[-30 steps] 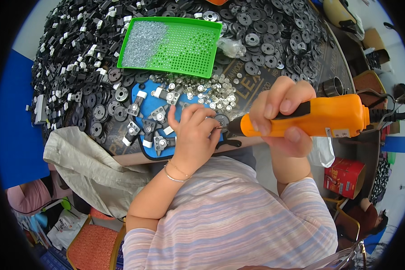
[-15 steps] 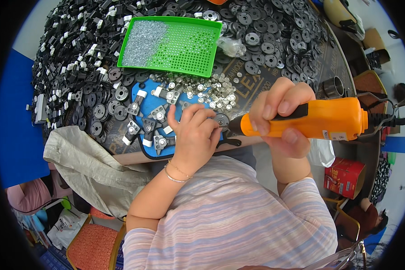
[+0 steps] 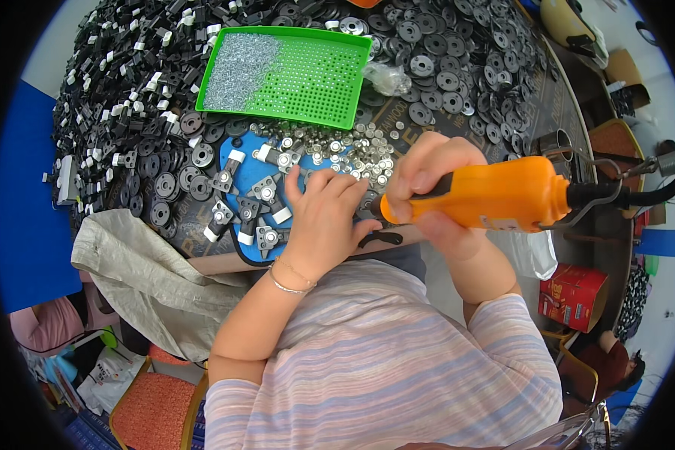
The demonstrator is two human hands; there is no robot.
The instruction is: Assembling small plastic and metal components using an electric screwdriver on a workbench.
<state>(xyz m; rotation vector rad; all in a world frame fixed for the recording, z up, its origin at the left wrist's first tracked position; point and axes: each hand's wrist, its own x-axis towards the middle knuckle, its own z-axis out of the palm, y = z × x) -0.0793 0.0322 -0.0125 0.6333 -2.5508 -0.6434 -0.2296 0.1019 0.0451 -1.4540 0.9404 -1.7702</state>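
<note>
My right hand (image 3: 439,191) grips an orange electric screwdriver (image 3: 510,193), its dark nose pointing left toward my left hand (image 3: 324,214). The left hand lies over the right part of a blue mat (image 3: 253,144), fingers curled down and thumb reaching toward the screwdriver's nose. Whatever is under those fingers is hidden. Left of them, several black brackets (image 3: 264,189) with white tips and round metal centres rest on the mat. Small silver caps (image 3: 371,154) are heaped just beyond my fingers. A black handle-like loop (image 3: 382,238) shows below the screwdriver's nose.
A green perforated tray (image 3: 319,86) holds small screws (image 3: 240,71) on its left side. Black and white parts (image 3: 120,97) pile up at left, dark discs (image 3: 450,60) at far right. A metal cup (image 3: 553,144) stands at right; grey cloth (image 3: 142,274) drapes over the near edge.
My right hand has brought the screwdriver left and slightly nearer to my left hand. The left thumb now shows, stretched out to the right.
</note>
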